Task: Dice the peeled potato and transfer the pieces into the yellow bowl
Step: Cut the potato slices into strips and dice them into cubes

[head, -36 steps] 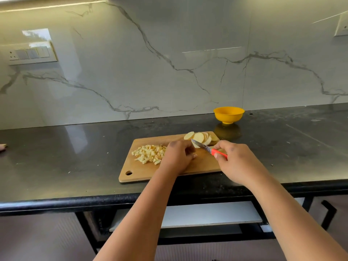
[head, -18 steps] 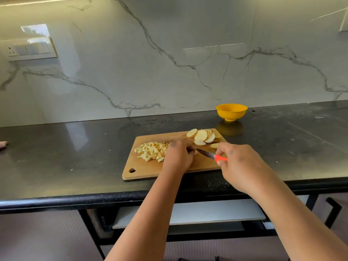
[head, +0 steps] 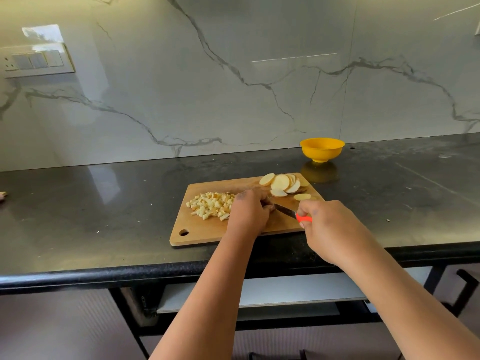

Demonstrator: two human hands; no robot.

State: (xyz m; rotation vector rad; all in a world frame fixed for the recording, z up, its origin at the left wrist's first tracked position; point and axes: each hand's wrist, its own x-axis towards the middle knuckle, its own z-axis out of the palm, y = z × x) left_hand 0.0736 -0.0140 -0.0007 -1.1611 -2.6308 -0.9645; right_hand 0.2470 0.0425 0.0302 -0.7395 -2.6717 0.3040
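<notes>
Wooden cutting board point(head: 207, 233), light brown, hanging hole at its near left corner, lying flat on a black stone counter point(head: 91, 216) near the front edge

Right hand point(head: 331, 229): fingers curled tight around the orange handle of a small knife point(head: 288, 212); the dark blade points left and away, down toward the board, its tip hidden at the left hand

Left hand point(head: 249, 211): knuckles up, fingers curled down onto the board at the blade's tip. Whatever piece they press or pinch is hidden under the hand, so whether they close on anything cannot be told

Potato slices point(head: 284, 184): pale round discs, fanned and overlapping at the far right corner of the board; one lone slice lies just nearer, close to the right hand

Diced potato point(head: 211, 205): loose heap of small pale cubes on the left half of the board, touching the left hand's far side

Yellow bowl point(head: 322, 149): upright on the counter beyond the board's far right corner, apart from it, close to the marble wall point(head: 233, 87); its inside is not visible from this angle

Switch plate point(head: 36, 61): white, on the wall at far left

Change from half a second before: the blade sits lower and closer to the left hand; the lone slice, then partly behind the right hand, now shows whole. Heap, slices and bowl lie as they did
</notes>
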